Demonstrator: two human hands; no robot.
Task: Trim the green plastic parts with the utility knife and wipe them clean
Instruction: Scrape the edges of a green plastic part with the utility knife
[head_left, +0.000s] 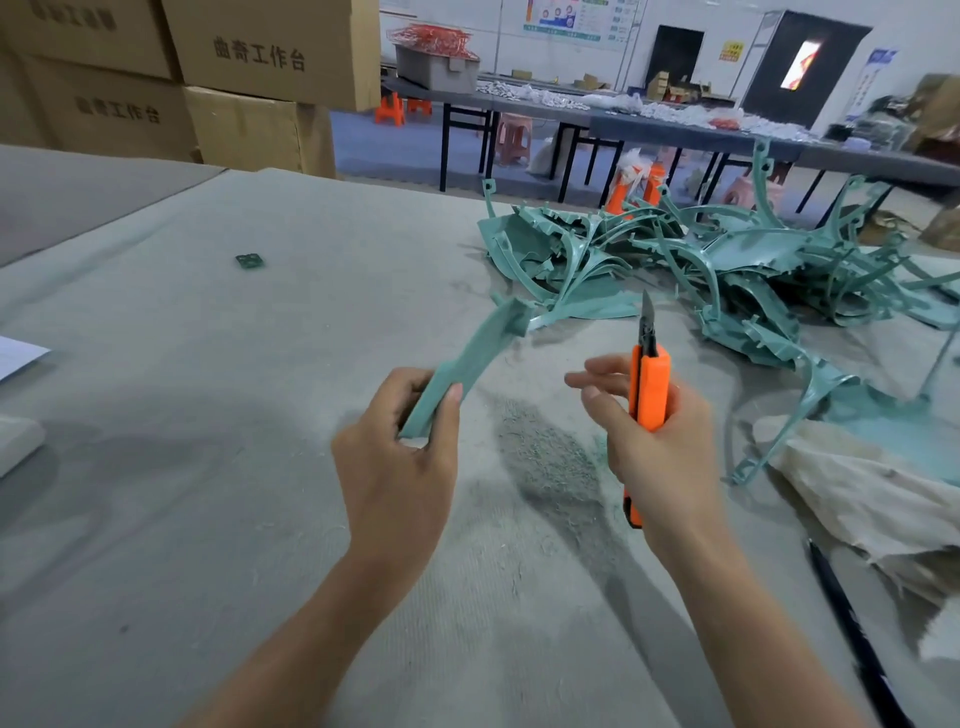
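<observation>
My left hand (400, 457) grips the lower end of a long curved green plastic part (480, 348), which points up and to the right above the table. An orange utility knife (648, 389) stands upright in my right hand (657, 447), its blade out and pointing away from me; the index finger is stretched out to the left. Hands are apart, the blade not touching the part. A pile of green plastic parts (727, 265) lies at the far right of the table. A beige cloth (857, 493) lies at the right, a green part partly on it.
The table is covered in grey felt (208, 467) with a patch of green shavings (550, 452) between my hands. A small green chip (250, 261) lies far left. Cardboard boxes (249, 78) stand behind. White paper (15, 358) sits at the left edge. A black strip (852, 623) lies at the right.
</observation>
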